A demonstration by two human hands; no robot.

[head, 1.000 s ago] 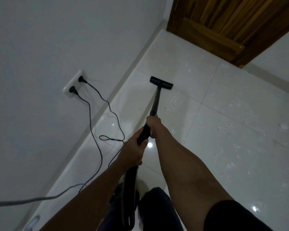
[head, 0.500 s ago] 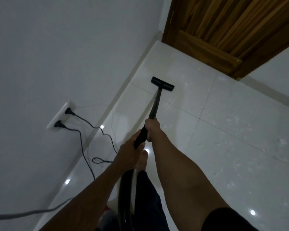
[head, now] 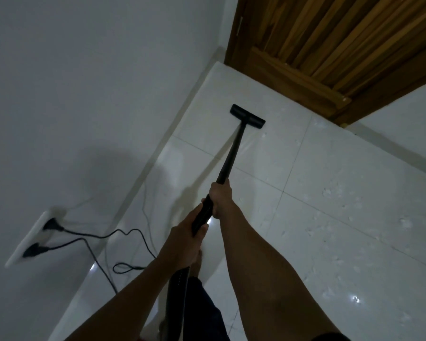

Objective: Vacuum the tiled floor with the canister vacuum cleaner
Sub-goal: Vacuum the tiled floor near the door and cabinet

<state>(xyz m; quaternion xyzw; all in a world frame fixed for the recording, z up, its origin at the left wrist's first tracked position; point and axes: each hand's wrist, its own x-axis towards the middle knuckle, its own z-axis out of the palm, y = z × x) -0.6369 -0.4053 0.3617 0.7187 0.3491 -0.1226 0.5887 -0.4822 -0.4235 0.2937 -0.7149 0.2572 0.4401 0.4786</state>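
Observation:
A black vacuum wand runs from my hands out to a flat black floor nozzle resting on the glossy white tiled floor, close to the left wall's skirting. My right hand is shut on the wand higher up. My left hand is shut on the wand's lower grip, just behind it. A black ribbed hose drops from that grip between my arms. The canister itself is out of sight.
A white wall stands at left with a double socket holding two black plugs; their cords loop over the floor beside my bare foot. A wooden door closes the far corner. Pale specks dot the tiles at right.
The nozzle has slid forward toward the door along the left wall. I have stepped forward with it, so the socket and cords now sit lower left and nearer me.

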